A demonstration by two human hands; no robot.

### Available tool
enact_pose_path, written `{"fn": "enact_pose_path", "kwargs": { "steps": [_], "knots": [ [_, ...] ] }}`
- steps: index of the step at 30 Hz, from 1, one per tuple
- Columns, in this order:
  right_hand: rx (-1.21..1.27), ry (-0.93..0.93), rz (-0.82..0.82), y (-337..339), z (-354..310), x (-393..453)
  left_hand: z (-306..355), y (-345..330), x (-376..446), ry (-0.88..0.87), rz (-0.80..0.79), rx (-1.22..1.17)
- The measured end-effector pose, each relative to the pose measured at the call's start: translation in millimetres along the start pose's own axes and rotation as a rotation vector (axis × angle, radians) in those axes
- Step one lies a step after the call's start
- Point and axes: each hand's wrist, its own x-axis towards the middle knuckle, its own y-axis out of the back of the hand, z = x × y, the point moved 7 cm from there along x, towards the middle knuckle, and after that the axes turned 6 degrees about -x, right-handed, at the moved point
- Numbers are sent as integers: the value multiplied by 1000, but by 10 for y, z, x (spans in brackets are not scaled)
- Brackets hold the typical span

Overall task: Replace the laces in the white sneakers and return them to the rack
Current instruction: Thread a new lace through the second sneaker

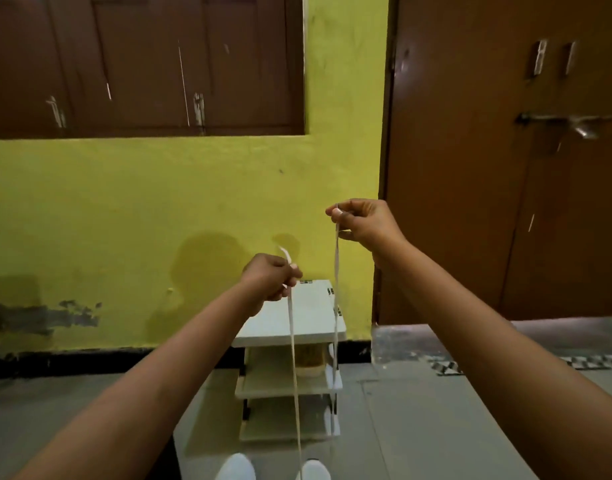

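Both arms are raised in front of me. My left hand [271,277] pinches one white lace [294,358] near its end, and the strand hangs down toward the sneakers. Higher and to the right, my right hand [363,225] pinches a second white strand [336,306] that drops straight down in front of the rack. The toes of two white sneakers [236,467] [315,470] show at the bottom edge. A small white shoe rack [315,306] with three shelves stands against the yellow wall, behind the laces.
A pale jar-like object [309,358] sits on the rack's middle shelf. A brown door [505,150] with a metal latch stands at right, dark wooden shutters [141,64] at upper left. Grey floor spreads either side of the rack.
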Motion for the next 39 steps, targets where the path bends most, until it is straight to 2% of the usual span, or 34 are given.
{"fn": "enact_pose_path", "kwargs": {
  "steps": [2,8,15,20,33,39],
  "knots": [
    [-6,7,7,15,-47,24,80,3,5,-72,34,76],
    [35,-8,62,39,-60,-3,324,24,-58,-227,116,-83],
    [97,7,51,-13,-104,0,488,-48,-63,-342,135,87],
    [91,29,36,-58,-163,15,530,-68,-77,-349,151,-36],
    [108,49,8,-155,-186,11,538,-87,-35,-333,115,-48],
    [100,-4,21,-172,-50,-32,415,-81,-64,-293,83,-89]
  ]
}}
